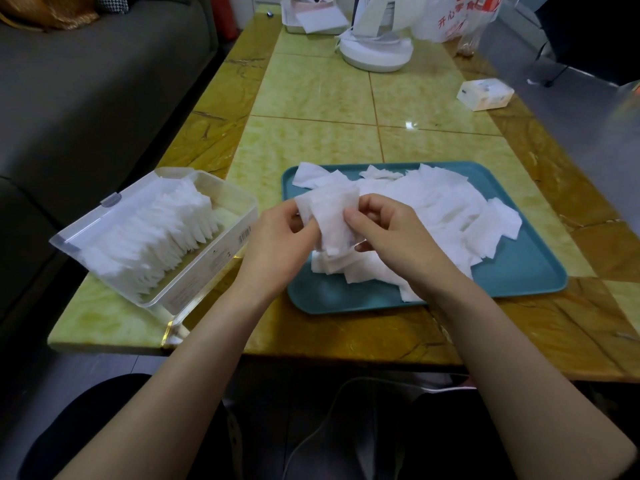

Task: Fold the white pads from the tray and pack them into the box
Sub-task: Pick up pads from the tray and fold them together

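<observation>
Yellow-green table [311,91] beside grey sofa [86,81] | teal tray [519,278] heaped with white pads [433,209] | left grip [277,233] and right grip [388,230] both pinching one pad [332,216] just above tray | clear box [194,285] at left, holding folded pads [156,237]

Left hand [277,233] and right hand [384,226] pinching one white pad [330,216], above teal tray [519,271], clear box [221,251] left

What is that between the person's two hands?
A white pad, which the left hand and right hand both pinch above the blue tray, as the head view shows.
</observation>
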{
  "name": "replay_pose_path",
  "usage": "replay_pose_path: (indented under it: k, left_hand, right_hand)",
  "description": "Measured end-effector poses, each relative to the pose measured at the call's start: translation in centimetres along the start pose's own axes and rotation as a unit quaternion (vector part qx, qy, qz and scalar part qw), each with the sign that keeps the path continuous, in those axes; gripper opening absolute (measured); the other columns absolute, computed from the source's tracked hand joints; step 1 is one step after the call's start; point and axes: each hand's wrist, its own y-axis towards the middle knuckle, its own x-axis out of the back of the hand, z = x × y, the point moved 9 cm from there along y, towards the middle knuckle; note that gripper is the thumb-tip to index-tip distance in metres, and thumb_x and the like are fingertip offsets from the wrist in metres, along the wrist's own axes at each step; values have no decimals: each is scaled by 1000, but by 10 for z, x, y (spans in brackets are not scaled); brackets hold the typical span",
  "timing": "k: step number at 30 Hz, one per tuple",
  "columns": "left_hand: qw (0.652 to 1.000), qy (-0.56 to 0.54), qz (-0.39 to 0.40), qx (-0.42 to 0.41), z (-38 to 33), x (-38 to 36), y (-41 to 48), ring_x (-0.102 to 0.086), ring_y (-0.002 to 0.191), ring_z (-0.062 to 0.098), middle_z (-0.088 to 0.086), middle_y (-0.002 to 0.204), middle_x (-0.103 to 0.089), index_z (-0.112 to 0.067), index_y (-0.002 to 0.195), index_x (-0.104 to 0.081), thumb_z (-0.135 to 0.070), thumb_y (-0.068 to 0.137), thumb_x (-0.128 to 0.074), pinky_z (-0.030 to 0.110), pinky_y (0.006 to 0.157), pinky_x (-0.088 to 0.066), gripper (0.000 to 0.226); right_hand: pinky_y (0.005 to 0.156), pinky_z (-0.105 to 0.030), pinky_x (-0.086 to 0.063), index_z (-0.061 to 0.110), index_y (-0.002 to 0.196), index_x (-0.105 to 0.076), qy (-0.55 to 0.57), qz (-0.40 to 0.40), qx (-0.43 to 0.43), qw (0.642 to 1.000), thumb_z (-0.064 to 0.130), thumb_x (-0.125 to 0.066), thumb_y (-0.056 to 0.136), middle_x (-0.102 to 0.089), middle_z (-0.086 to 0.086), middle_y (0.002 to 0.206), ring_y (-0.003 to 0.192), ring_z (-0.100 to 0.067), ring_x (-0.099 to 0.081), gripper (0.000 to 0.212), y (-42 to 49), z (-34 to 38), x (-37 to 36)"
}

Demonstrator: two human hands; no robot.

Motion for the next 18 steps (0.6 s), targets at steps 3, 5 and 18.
replay_pose_path:
  k: [3, 5, 18]
  left_hand:
    - [1000, -10, 2, 3, -1, -2, -1, -63, 71, -3, -11, 74, -72, -27, 82, -69, -21, 91, -58, 22, 68, -50, 15]
    - [1000, -12, 6, 6, -1, -3, 0, -61, 76, 7, 5, 83, -72, -15, 88, -71, -33, 89, -53, 36, 74, -50, 25]
    - [979, 183, 21, -86, -10, 2, -2, -61, 78, 16, 1, 80, -66, -8, 90, -61, -18, 85, -58, 37, 67, -49, 11]
  right_hand:
    - [67, -25, -51, 12, 91, -64, -41, -78, 4, 996, 22, -60, 89, -66, -1, 80, 72, -9, -59, 11, 2, -5, 13]
    - [74, -32, -53, 16, 84, -64, -54, -99, 9, 994, 25, -63, 87, -64, 4, 77, 72, -8, -58, 10, 2, -6, 16]
    - [96, -14, -36, 23, 142, -29, -206, -37, 138, 968, 19, -65, 84, -39, 8, 136, 117, -3, -42, 68, -3, 9, -2]
